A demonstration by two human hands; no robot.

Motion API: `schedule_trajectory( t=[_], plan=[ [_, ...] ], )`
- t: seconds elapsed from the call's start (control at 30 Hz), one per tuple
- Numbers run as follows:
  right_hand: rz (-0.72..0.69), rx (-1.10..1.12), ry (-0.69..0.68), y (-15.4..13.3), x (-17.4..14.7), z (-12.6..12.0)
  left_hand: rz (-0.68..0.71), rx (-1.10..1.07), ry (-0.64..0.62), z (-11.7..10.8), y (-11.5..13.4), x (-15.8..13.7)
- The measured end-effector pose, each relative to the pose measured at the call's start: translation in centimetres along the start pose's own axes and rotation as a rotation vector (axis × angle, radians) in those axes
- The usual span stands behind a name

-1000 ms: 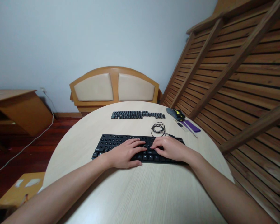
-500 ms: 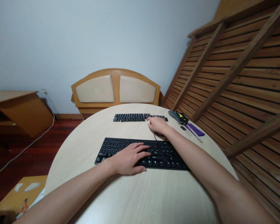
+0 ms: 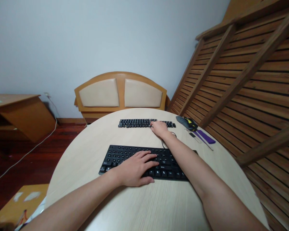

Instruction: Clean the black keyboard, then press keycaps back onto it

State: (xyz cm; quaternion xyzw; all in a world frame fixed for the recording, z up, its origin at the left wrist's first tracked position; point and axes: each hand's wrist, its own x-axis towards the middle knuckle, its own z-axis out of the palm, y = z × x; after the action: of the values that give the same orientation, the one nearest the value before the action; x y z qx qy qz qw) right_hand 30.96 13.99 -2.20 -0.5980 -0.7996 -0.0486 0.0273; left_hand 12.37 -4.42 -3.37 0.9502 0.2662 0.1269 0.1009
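A black keyboard lies near me on the round table; many of its upper positions show bare key sockets, while keycaps sit on its bottom row. My left hand rests on it with the fingers spread, thumb at its front edge. Farther back, loose black keycaps stand in tidy rows. Over the right part of these rows is my right hand, its fingers bent together and touching down among the keycaps. What lies between those fingertips is hidden. My right forearm crosses above the keyboard's right end and covers part of it.
On the table's right are a grey-black-yellow item, a purple strip and thin metal tools. A black cable loops behind the keyboard. Wooden slats lean along the right, and a headboard stands behind.
My right hand has shifted slightly left along the keycap rows. My left hand stays spread on the keyboard. The whole view has moved a little.
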Motion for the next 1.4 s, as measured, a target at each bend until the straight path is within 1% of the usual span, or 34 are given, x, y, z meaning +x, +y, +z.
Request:
schedule_trajectory(
  t=[0.1,0.2,0.4,0.43,0.5,0.57,0.67,0.73,0.8,0.97,1.13,1.4],
  plan=[
    [-0.007,0.019,-0.005,0.0,-1.3,-0.6,-0.001,-0.007,0.006,0.0,0.0,0.0],
    [-0.039,0.063,0.001,0.2,-3.3,-1.6,0.005,-0.022,0.020,0.1,0.0,0.0],
    [-0.137,0.230,0.056,1.0,-9.1,-3.7,0.004,-0.042,0.033,-0.1,0.0,-0.1],
    [-0.169,0.280,0.057,1.0,-10.2,-3.8,0.006,-0.042,0.026,-0.2,-0.1,-0.1],
    [-0.268,0.449,0.077,1.1,-12.5,-3.8,0.008,-0.049,0.015,-0.3,-0.2,-0.2],
    [-0.333,0.516,0.075,1.2,-14.6,-3.6,0.015,-0.068,0.020,-0.4,-0.4,-0.2],
    [-0.460,0.584,0.010,1.4,-16.6,-3.3,0.024,-0.087,0.040,-0.4,-0.7,-0.2],
    [-0.536,0.642,-0.031,1.6,-17.1,-3.1,0.020,-0.085,0.043,-0.4,-0.7,-0.2],
    [-0.552,0.667,-0.046,1.7,-17.1,-3.0,0.011,-0.079,0.040,-0.4,-0.7,-0.2],
    [-0.535,0.638,-0.063,1.9,-16.7,-2.3,0.007,-0.075,0.033,-0.5,-0.6,-0.2],
    [-0.526,0.600,-0.036,1.6,-16.9,-2.0,0.004,-0.065,0.025,-0.4,-0.7,-0.3],
    [-0.485,0.429,-0.008,0.8,-17.5,-3.0,-0.003,-0.042,0.009,-0.4,-0.6,-0.2]
  ],
)
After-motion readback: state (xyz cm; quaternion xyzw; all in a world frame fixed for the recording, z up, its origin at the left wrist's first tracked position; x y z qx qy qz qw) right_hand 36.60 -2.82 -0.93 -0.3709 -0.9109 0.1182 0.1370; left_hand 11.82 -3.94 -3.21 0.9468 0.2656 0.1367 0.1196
